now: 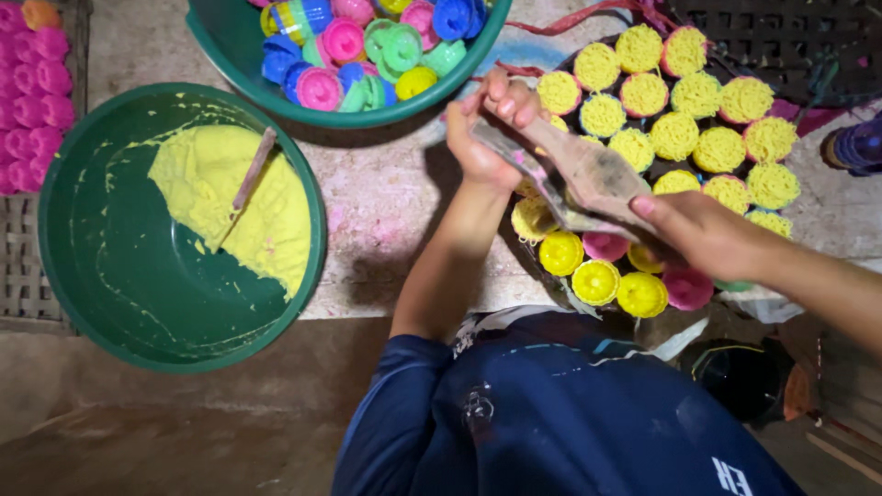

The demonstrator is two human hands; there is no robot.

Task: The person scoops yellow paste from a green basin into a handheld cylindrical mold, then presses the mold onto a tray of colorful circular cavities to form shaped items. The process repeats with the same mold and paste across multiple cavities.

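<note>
Left hand (487, 129): fingers wrapped around the upper end of a flat wooden press (588, 179), thumb on top. Right hand (703, 230): closed over the lower end of the same press, so both hands grip one tool, set apart along its length. Press: held just over a dark tray (551, 276), near the tray's left edge.

Tray contents: rows of small round moulds (675, 138) heaped with yellow noodle-like paste; nearer the person, smooth yellow (597, 280) and pink (689, 289) moulds.

Left of the tray: a large green basin (83, 276) holding yellow paste (230, 207) with a stick (253, 170) standing in it.

Above and left of the tray: a second green bowl (239, 64) full of blue, pink and green plastic moulds.

Far left of the tray: pink pieces (32, 92) on a woven rack.
</note>
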